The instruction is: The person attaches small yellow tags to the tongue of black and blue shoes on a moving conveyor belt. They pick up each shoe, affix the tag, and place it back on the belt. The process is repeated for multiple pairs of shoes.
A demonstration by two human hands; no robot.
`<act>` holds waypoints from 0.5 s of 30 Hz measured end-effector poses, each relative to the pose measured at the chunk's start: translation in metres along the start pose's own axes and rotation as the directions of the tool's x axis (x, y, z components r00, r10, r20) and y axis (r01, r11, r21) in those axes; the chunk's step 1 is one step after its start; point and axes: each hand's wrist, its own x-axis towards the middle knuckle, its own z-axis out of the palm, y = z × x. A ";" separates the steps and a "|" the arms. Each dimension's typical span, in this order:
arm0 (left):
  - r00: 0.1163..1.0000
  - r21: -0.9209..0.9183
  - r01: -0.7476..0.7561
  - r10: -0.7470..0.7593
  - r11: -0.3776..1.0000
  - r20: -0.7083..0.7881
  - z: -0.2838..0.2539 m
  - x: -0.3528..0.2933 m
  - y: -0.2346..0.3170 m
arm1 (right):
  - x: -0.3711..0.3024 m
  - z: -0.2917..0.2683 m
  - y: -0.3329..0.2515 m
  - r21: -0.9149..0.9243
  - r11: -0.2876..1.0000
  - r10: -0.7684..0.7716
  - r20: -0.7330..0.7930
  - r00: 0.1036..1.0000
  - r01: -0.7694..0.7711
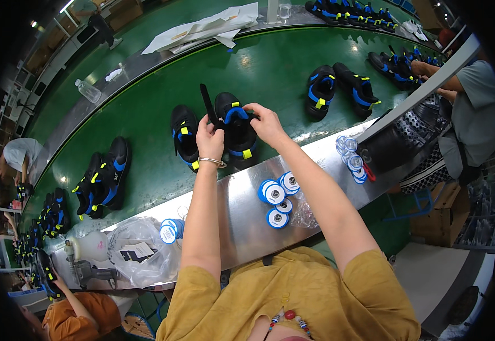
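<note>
- Shoe, black with blue tongue and yellow tabs (240, 137): on glossy green worktop (284, 85).
- Your left hand (210, 140): pinching raised black strap (206, 98).
- Your right hand (268, 125): curled beside tongue; cannot tell if pinching.

A shoe factory was indicated by a long green work line (270, 62), along which black-and-blue shoes (239, 136) (many in pairs) were set out and workers (480, 102) were stationed.
</note>
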 end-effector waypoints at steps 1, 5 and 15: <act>1.000 -0.050 -0.004 0.004 0.999 -0.008 0.000 0.001 -0.006 | 0.000 0.002 0.002 -0.013 1.000 -0.019 0.010 1.000 0.019; 0.998 0.125 -0.053 0.055 0.991 -0.012 -0.003 0.002 -0.016 | -0.002 0.008 0.001 -0.216 0.956 -0.197 0.029 0.980 0.199; 0.975 0.377 -0.214 0.221 0.901 0.025 0.014 -0.021 0.006 | -0.006 -0.004 -0.072 -0.302 0.931 -0.191 0.069 0.979 0.203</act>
